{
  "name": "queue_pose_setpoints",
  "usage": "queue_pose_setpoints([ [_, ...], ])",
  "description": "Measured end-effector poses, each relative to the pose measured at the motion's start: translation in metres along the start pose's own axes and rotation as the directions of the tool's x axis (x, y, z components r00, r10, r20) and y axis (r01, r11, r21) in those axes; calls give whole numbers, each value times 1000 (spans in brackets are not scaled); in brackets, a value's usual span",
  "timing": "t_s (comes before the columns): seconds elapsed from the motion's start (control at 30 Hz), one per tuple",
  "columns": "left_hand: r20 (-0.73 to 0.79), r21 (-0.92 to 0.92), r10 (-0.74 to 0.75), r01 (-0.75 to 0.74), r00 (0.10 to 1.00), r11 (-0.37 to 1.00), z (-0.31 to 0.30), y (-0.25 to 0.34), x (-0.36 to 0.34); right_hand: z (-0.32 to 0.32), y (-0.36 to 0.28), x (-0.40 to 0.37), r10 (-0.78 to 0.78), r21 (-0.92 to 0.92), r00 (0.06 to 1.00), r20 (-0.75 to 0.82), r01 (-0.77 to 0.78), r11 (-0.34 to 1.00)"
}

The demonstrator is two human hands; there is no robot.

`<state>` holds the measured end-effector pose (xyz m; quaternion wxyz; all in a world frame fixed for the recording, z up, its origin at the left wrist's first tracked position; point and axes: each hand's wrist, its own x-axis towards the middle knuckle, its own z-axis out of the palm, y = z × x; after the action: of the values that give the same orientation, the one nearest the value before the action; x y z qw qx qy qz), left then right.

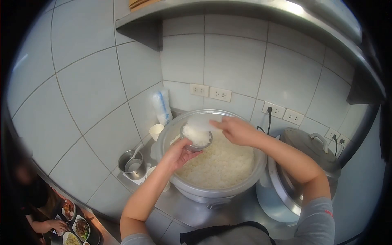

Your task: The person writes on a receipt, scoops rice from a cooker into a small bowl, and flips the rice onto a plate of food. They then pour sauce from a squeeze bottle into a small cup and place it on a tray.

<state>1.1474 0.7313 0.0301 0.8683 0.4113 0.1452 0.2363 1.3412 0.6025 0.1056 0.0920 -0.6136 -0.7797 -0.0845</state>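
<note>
Commercial kitchen, food-service type, as I see it: walls of pale tile (232,53), fitted with power outlets (221,94); one overhead steel shelf (228,9); one metal tabletop (243,210); one wide pot (220,192) of cooked rice (222,169), beyond household quantity; one large lidded vessel (267,202) beside it; off to one side, several filled dishes (81,228), a second person's hand (58,225) near them.

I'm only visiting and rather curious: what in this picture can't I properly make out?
All in the head view:
- Bottom of the big pot: hidden by rice.
- Paddle in the right hand: outline blurred.
- Part of the pale blue vessel: behind the right arm.
- Wooden-looking item on the shelf: cut off by the top edge.
- Red sleeve lettering: too small.
</note>
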Motion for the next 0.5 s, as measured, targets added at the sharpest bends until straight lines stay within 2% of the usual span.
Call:
queue_pose_setpoints([
  [0.07, 3, -3, 19, -19, 1000, 1000, 4, 3, 0, -15, -22, -1, 68, -108, 980, -188, -90, 990],
  [0.2, 28, 16, 42, -43, 999, 999, 4, 7, -4, 5, -29, -4, 47, -115, 983, -179, -69, 991],
  [0.27, 5, 34, 69, -69, 998, 997, 3, -1, -8, -8, -25, -5, 93, -51, 996, -16, -93, 994],
  [0.3, -19, 51, 83, -82, 996, 995, 3, -3, -10, -10, -17, 0, 90, -52, 996, -23, -91, 995],
  [0.37, -19, 81, 129, -127, 991, 989, 8, -2, -13, -11, 0, 9, 12, 205, 974, -228, 35, 978],
  [0.43, -25, 109, 172, -169, 985, 980, 10, -2, -15, 8, -10, 4, 1, 162, 976, -218, 35, 986],
  [0.5, -14, 32, 193, -193, 981, 981, 11, 0, -13, 9, -12, 2, -14, 116, 978, -209, 39, 993],
])
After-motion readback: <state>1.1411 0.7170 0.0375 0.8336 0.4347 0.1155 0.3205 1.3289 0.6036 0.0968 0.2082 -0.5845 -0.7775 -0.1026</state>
